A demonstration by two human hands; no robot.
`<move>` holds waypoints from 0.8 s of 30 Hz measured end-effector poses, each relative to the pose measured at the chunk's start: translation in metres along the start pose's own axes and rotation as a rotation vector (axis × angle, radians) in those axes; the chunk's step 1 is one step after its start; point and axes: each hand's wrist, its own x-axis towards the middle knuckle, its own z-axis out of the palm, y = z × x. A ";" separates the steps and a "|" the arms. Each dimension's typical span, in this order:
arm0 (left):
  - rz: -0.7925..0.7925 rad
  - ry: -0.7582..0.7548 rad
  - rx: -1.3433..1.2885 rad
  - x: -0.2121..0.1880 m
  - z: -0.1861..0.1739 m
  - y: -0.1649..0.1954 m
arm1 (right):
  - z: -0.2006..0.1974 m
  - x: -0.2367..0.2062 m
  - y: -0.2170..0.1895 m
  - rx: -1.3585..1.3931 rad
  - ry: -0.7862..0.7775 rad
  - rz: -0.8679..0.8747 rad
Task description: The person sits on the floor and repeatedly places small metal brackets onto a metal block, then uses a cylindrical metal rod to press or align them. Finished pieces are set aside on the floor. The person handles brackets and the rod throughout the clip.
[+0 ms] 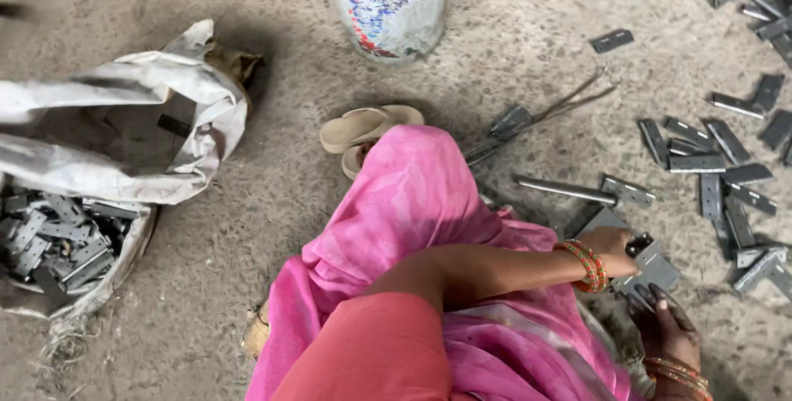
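My left hand [612,246], with orange bangles at the wrist, reaches across my pink-draped knee and closes on a grey metal hinge [656,269] at the lower right. My right hand [667,325], also bangled, lies just below the hinge. Its dark-stained fingers are spread and touch the hinge's lower edge. Part of the hinge is hidden under my left fingers.
Several loose grey hinges [716,172] and a metal rod [564,190] are scattered on the concrete floor to the right. A white sack [58,246] of hinges sits at the left. A printed bucket [388,1] stands at the top, with beige sandals [363,127] below it.
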 end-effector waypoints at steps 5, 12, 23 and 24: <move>0.049 0.203 -0.460 0.010 -0.122 0.009 | 0.011 -0.017 -0.006 -0.202 0.116 -0.008; 0.253 0.942 -0.856 -0.119 -0.353 -0.133 | 0.010 0.000 0.001 -0.232 -0.029 0.167; -0.611 1.212 -0.586 -0.422 -0.499 -0.313 | 0.081 -0.027 -0.004 -0.504 0.141 0.180; -0.487 1.429 -0.786 -0.425 -0.520 -0.317 | 0.085 -0.028 -0.007 -0.511 0.146 0.174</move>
